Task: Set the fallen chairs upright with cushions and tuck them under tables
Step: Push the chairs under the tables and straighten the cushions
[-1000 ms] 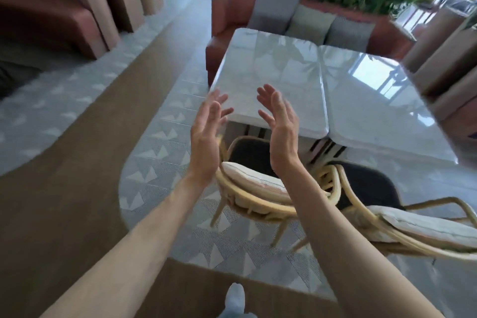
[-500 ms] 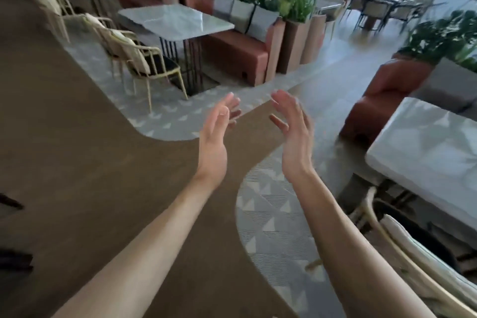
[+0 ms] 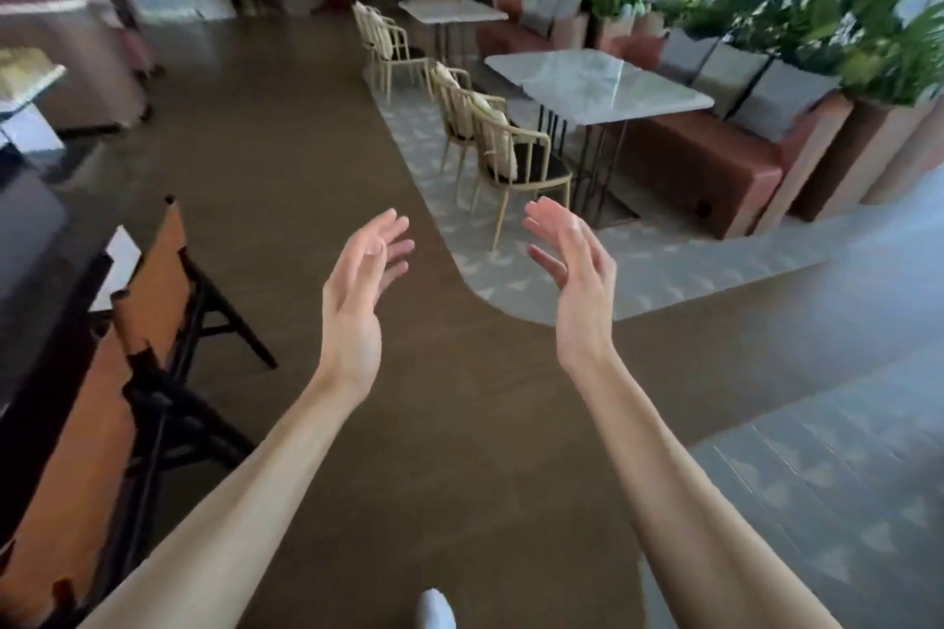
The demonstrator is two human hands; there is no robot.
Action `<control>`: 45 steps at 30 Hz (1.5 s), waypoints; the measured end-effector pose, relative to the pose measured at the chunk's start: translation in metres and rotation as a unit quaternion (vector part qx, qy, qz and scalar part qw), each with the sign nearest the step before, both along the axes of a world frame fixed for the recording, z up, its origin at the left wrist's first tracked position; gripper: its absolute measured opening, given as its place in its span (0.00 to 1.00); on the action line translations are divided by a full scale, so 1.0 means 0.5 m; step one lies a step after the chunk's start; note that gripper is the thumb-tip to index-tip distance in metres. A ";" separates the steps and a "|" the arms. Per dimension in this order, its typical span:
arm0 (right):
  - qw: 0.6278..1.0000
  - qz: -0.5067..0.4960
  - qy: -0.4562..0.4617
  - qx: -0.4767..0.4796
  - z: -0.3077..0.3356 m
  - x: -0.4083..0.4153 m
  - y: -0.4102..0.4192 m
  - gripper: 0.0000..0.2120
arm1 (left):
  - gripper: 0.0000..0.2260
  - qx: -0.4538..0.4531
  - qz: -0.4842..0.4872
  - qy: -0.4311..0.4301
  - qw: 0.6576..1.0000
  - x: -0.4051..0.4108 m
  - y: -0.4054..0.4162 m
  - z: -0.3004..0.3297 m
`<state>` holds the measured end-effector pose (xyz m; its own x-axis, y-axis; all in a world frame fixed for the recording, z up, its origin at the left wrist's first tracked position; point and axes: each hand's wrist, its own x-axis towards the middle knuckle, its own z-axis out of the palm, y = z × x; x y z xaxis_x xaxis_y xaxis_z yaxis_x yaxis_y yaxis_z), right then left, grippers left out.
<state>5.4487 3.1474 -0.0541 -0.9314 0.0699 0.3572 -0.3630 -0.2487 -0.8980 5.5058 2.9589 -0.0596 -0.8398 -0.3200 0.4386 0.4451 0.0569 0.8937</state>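
From the head camera we see pale slatted chairs [image 3: 511, 155] with cream cushions [image 3: 498, 138], upright beside the glossy marble table [image 3: 597, 86]. Nearer than it, our left hand [image 3: 362, 291] and right hand [image 3: 574, 278] hover empty, fingers relaxed, palms facing, apart.

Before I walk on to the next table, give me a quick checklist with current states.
1. Left hand free: ok, open, holding nothing.
2. Right hand free: ok, open.
3. Nearest cream metal chair with pale back cushion upright: ok.
4. That chair tucked under the grey marble-top table: not ok, seat sits outside the edge.
5. Brown floor path to it: ok.
6. Far chairs' cushions: cannot tell.
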 end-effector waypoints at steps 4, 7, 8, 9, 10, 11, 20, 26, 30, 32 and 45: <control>0.997 0.047 -0.030 -0.045 0.011 -0.209 -0.177 0.16 | 0.20 -0.014 0.070 -0.003 0.997 -0.133 -0.186 0.052; 0.994 0.085 -0.036 -0.059 0.047 -0.336 -0.312 0.15 | 0.18 -0.033 0.093 0.009 0.995 -0.229 -0.285 0.099; 0.993 0.096 -0.034 -0.055 0.063 -0.372 -0.354 0.14 | 0.18 -0.035 0.102 0.014 0.994 -0.260 -0.317 0.109; 0.992 0.108 -0.031 -0.049 0.076 -0.409 -0.392 0.14 | 0.19 -0.033 0.111 0.016 0.993 -0.292 -0.351 0.114; 0.992 0.117 -0.025 -0.039 0.084 -0.442 -0.424 0.15 | 0.19 -0.031 0.120 0.016 0.992 -0.320 -0.382 0.114; 0.992 0.124 -0.015 -0.028 0.089 -0.481 -0.455 0.15 | 0.19 -0.029 0.130 0.018 0.991 -0.356 -0.415 0.112; 0.995 0.086 -0.010 0.051 0.041 -0.863 -0.607 0.16 | 0.15 0.025 0.116 0.018 0.993 -0.777 -0.603 0.025; 0.997 0.047 -0.032 0.056 0.050 -1.167 -0.745 0.13 | 0.18 0.061 0.070 0.010 0.996 -1.156 -0.710 0.010; 0.997 0.009 -0.038 0.064 0.065 -1.356 -0.787 0.16 | 0.17 0.058 0.004 -0.012 0.998 -1.389 -0.749 0.024; 0.997 -0.021 -0.050 0.059 0.064 -1.448 -0.787 0.15 | 0.18 0.056 -0.025 -0.014 0.998 -1.497 -0.759 0.028; 0.988 -0.116 -0.088 0.042 -0.021 -2.135 -0.840 0.17 | 0.18 0.008 -0.098 -0.057 0.994 -2.251 -0.826 -0.050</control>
